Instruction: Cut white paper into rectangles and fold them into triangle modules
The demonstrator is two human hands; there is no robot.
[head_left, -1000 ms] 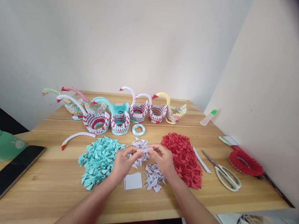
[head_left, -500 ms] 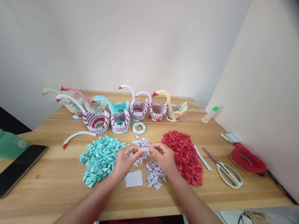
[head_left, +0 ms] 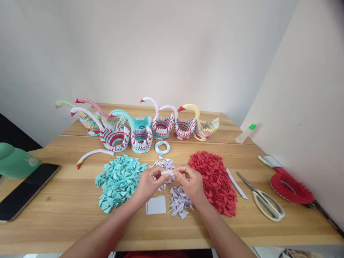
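Observation:
Between my two hands is a small folded strip of white paper (head_left: 168, 173), held level above the table. My left hand (head_left: 149, 183) pinches its left end with thumb and fingers; my right hand (head_left: 192, 180) pinches the other end. Just beyond and beneath the fingers lies a heap of white folded paper pieces (head_left: 165, 164), partly hidden. Closer to me are a second white heap (head_left: 181, 202) and a small stack of white paper slips (head_left: 156, 205). Turquoise pieces (head_left: 120, 180) are piled left of my left hand, red pieces (head_left: 215, 180) right of my right hand.
Several paper swans (head_left: 141, 140) stand along the back, with a paper ring (head_left: 162, 147) before them. A loose swan neck (head_left: 94, 152), a phone (head_left: 26, 192) and a green bottle (head_left: 13, 160) lie left. Scissors (head_left: 263, 199), a white strip (head_left: 237, 184) and a red brush (head_left: 291, 188) are right.
The whole view has shifted slightly, so the table's contents appear a little farther right. Both hands still pinch the white paper strip, with only slight finger movement.

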